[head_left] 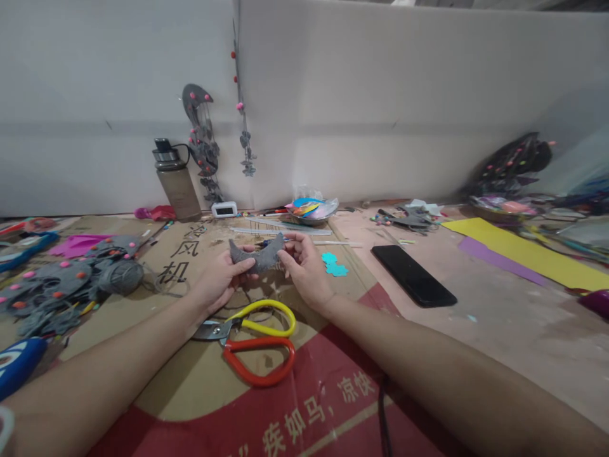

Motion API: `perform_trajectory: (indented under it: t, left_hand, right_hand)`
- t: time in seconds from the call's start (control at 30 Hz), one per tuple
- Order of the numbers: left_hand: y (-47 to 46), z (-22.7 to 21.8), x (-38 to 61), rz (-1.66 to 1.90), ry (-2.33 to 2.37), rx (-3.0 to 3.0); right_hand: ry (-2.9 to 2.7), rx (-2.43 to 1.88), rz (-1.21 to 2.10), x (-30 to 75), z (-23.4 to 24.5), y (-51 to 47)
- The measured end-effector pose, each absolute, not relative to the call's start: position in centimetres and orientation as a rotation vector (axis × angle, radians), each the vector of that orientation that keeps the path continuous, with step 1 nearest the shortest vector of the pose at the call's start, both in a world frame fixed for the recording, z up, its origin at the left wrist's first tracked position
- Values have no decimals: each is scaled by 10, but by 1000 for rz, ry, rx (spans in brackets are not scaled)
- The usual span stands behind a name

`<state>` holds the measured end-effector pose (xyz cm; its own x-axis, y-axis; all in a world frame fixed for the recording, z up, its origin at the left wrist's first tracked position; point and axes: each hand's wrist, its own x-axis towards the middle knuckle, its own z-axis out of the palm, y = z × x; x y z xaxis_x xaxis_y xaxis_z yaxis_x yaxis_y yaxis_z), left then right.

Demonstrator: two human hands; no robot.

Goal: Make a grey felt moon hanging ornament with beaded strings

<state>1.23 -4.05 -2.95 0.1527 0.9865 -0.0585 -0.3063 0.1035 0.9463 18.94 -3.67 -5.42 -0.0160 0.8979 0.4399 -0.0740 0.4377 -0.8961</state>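
A grey felt crescent [261, 259] is held up over the cardboard, its two points upward. My left hand [228, 274] pinches its left end between thumb and fingers. At the other end, my right hand [303, 265] is closed on the felt in the same way. Scissors [259, 346] with one yellow and one red handle lie just below my hands, blades partly under my left wrist. Small turquoise cut-outs [334, 264] lie right of my right hand. Behind the crescent, a dark pen-like tool [266, 242] is partly hidden.
Grey felt pieces with pom-poms [66, 276] and a ball of grey yarn [121, 277] lie left. A bottle [177, 184] and a bowl of coloured pieces [311, 212] stand at the back. On the right are a black phone [413, 275] and yellow sheet [528, 251].
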Motion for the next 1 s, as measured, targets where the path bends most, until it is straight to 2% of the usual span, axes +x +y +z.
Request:
perform_trajectory:
  t: [0.1,0.2,0.37,0.5,0.67,0.8,0.87,0.93,1.0]
  left_hand:
    - [-39,-29,10,1251,920,944]
    - [-36,-28,7,1370,895,867]
    - [-33,-27,4,1477,857,810]
    - [-33,-29,4,1496,857,863]
    - [-38,-28,7,1547,865,914]
    - [-34,-12,-5,1560,877,929]
    - [-29,-3,-18,1614,866,945]
    - [-23,1,-32,1697,885,941]
    - [-19,-1,-43,1716,919,934]
  right_hand:
    - [-1339,-845,830,191,-56,-34]
    - [-1356,-963,600,195,-52,-32]
    - [-1631,-1457,103,197,-46,-34]
    - [-1941,-1702,7,199,-53,-30]
    - [-2091,-1696,43,211,-51,-16]
    - [-2127,-1742,-67,211,-29,-35]
    - [-2181,-1559,-159,202,-16,-62]
    - [-2402,-1224,-88,189,-7,-95]
    - [-2565,-1065,0,175,-5,-127]
